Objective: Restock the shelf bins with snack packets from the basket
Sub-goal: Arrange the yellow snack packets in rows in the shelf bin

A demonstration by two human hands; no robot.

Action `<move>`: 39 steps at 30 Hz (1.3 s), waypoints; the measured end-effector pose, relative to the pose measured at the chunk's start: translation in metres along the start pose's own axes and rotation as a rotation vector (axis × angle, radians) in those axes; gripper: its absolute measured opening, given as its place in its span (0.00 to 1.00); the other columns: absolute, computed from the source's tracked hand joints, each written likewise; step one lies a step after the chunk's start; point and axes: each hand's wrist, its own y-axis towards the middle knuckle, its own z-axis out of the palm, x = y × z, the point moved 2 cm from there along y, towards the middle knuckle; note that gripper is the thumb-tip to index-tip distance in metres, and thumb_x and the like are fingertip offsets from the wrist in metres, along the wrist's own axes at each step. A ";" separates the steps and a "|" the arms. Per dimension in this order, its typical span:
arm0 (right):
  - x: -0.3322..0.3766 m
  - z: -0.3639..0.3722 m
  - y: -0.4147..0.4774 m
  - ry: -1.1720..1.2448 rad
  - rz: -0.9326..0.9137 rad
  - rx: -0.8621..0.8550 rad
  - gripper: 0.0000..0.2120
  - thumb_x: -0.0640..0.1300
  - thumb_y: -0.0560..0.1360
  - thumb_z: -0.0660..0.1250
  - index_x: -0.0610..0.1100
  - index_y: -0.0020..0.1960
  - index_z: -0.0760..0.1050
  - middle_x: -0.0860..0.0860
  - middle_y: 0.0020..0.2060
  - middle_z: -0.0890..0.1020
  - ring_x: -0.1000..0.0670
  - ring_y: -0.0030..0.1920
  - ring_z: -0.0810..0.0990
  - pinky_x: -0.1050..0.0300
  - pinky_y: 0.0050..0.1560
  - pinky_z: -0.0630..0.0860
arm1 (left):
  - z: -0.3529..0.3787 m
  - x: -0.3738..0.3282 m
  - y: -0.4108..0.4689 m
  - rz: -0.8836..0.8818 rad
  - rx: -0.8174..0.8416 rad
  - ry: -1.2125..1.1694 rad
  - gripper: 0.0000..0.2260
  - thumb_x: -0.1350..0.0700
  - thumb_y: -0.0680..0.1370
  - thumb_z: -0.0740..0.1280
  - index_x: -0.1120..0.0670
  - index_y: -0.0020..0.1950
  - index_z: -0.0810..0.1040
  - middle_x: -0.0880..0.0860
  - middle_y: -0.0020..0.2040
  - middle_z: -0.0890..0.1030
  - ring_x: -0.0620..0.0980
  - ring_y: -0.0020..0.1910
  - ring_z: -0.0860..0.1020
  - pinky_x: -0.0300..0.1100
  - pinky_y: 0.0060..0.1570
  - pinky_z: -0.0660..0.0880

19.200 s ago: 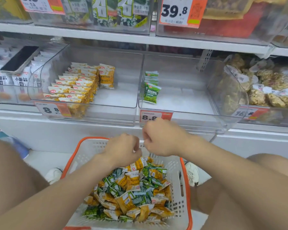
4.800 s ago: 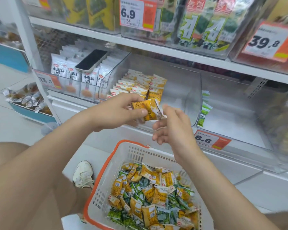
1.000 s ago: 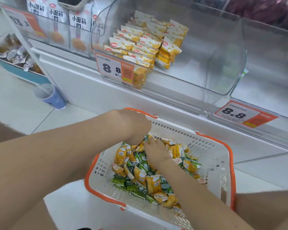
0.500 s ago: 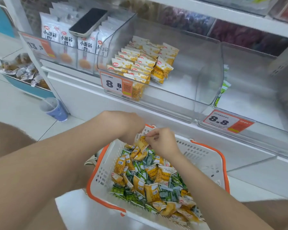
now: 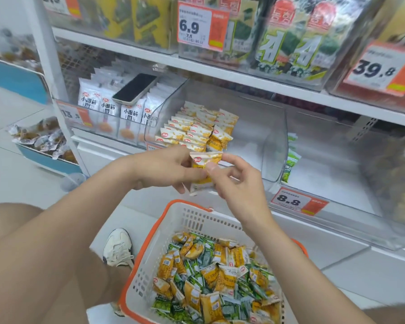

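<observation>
Above the basket (image 5: 185,218), both forearms reach forward and meet: the left hand (image 5: 166,169), its grip curled round a yellow packet (image 5: 205,160), and the right hand (image 5: 239,183), thumb and forefinger pinching that packet's top edge.

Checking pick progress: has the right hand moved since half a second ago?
Yes. The right hand rose out of the basket to the bin front, pinching a yellow packet with the left hand.

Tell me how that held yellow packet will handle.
Probably light: the yellow packet hangs from fingertip pinches of the left hand and right hand. Likely soft, crinkly, its edges bent. Its glossy film may be slippery.
</observation>
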 end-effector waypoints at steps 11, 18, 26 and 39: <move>0.009 -0.007 0.014 -0.124 -0.095 -0.111 0.10 0.55 0.76 0.75 0.48 0.48 0.82 0.54 0.41 0.86 0.51 0.39 0.83 0.48 0.43 0.81 | 0.001 -0.004 0.007 0.068 -0.077 -0.188 0.09 0.59 0.79 0.74 0.56 0.57 0.77 0.56 0.51 0.87 0.48 0.46 0.83 0.43 0.45 0.75; 0.007 -0.014 0.039 -0.207 -0.106 -0.040 0.12 0.55 0.72 0.78 0.51 0.51 0.85 0.52 0.42 0.88 0.40 0.43 0.86 0.36 0.46 0.82 | -0.007 0.001 0.019 0.052 -0.372 -0.091 0.19 0.54 0.72 0.82 0.49 0.56 0.76 0.51 0.48 0.86 0.52 0.47 0.86 0.56 0.53 0.83; -0.012 -0.028 0.132 -0.618 0.036 -0.251 0.22 0.57 0.69 0.80 0.42 0.33 0.75 0.47 0.31 0.80 0.41 0.44 0.79 0.51 0.38 0.71 | -0.017 0.007 0.044 0.045 -0.438 0.859 0.14 0.46 0.84 0.61 0.52 0.64 0.74 0.54 0.62 0.77 0.59 0.63 0.73 0.56 0.61 0.73; -0.036 0.007 0.202 -0.856 0.235 -0.091 0.25 0.53 0.65 0.84 0.40 0.49 0.76 0.45 0.46 0.79 0.48 0.42 0.77 0.51 0.32 0.75 | -0.014 0.014 0.056 -0.046 -0.231 0.991 0.20 0.44 0.87 0.48 0.52 0.67 0.73 0.57 0.65 0.70 0.60 0.64 0.68 0.56 0.62 0.68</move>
